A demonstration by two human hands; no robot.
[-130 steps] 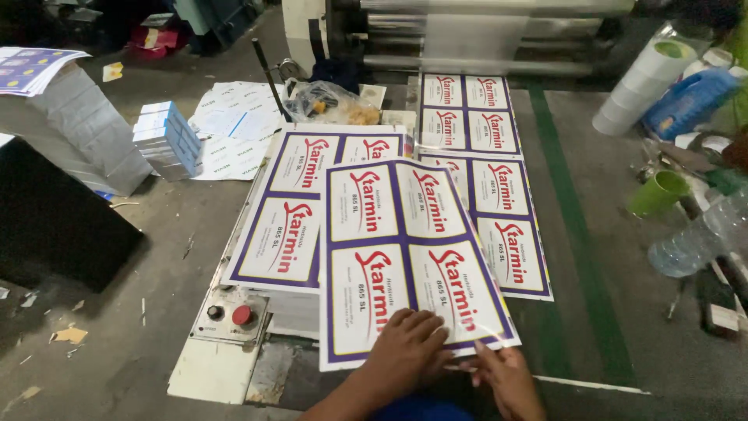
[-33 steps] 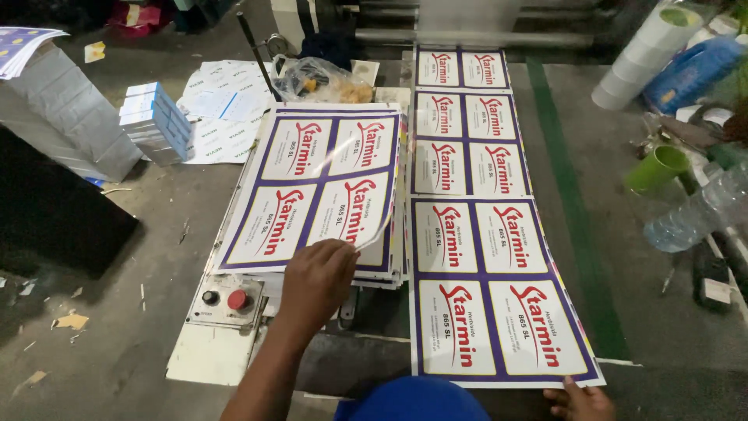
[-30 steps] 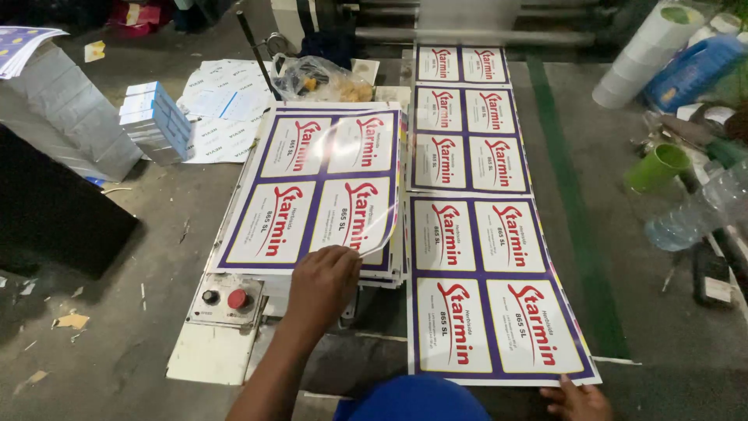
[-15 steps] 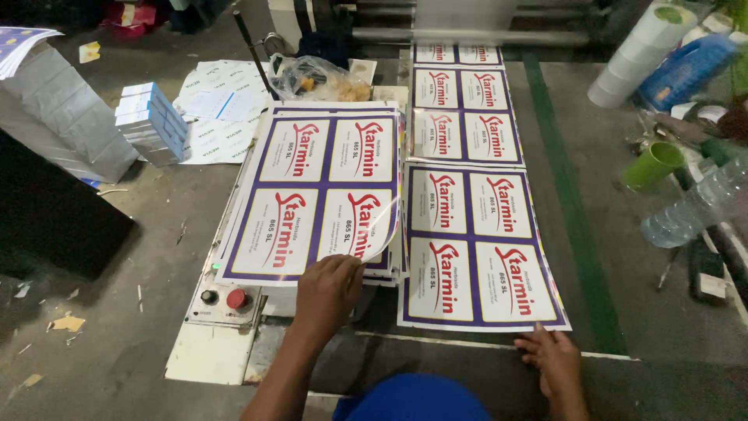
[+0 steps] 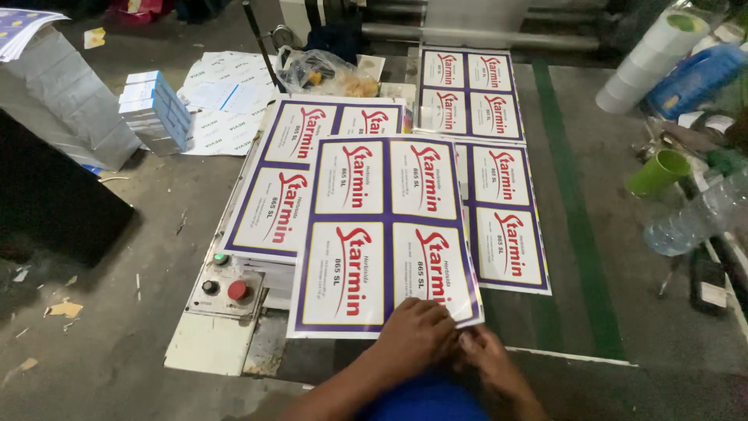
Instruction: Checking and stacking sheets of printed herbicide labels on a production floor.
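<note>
Control box with red button sited left of grip. Stack of printed sheets lies up-left. Top label sheet pinched at near right corner by left hand and right hand, fingers closed on edge, probably for separating it. Label strip lies beyond, right.

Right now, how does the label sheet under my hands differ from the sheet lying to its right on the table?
The near sheet lies askew on top, overlapping the stack; the right sheet lies flat on the table, partly covered. Both hands, left hand and right hand, touch the near sheet's bottom corner; nothing touches the right sheet. Both carry white labels with red script and purple borders.
</note>
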